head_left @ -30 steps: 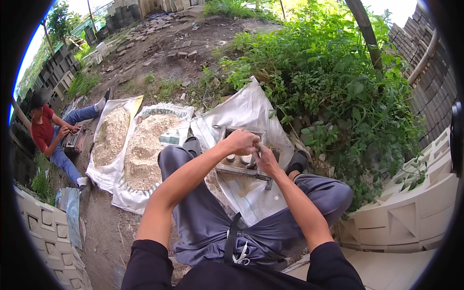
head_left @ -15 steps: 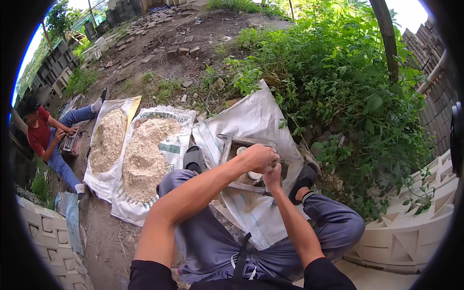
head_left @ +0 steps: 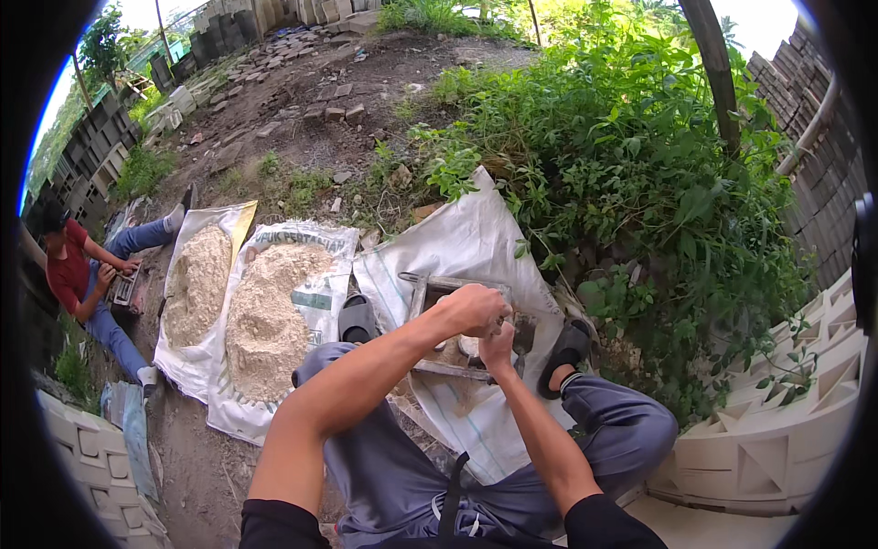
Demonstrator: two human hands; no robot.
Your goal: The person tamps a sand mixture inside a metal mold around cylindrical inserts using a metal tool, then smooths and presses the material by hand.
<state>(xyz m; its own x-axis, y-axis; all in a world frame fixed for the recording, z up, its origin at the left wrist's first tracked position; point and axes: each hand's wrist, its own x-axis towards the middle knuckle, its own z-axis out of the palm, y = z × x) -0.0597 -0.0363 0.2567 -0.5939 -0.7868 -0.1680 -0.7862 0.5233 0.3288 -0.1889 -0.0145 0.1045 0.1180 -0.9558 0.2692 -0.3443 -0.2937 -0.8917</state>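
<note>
My left hand point(head_left: 475, 311) is closed, knuckles up, above a grey rectangular frame point(head_left: 419, 300), perhaps a mould. My right hand point(head_left: 497, 349) is closed too, its fingers up against the left hand's. Something small and greyish shows between them, but the fingers hide what it is. The frame lies on a spread white woven sack point(head_left: 489, 229) between my feet. Inside it, a pale rounded piece point(head_left: 468, 347) shows partly beneath my hands; the rest is covered by them.
Left of me, two more sacks carry heaps of pale sandy powder, a near heap point(head_left: 267, 325) and a farther heap point(head_left: 199, 284). Beyond them a co-worker point(head_left: 78, 265) in a red shirt sits with both hands at a similar frame point(head_left: 125, 285). Leafy plants point(head_left: 631, 174) and pale patterned blocks point(head_left: 768, 439) stand right.
The view has shifted a little. Both my hands remain closed together over the frame and sit slightly lower. The co-worker's hands have dropped closer to their frame.
</note>
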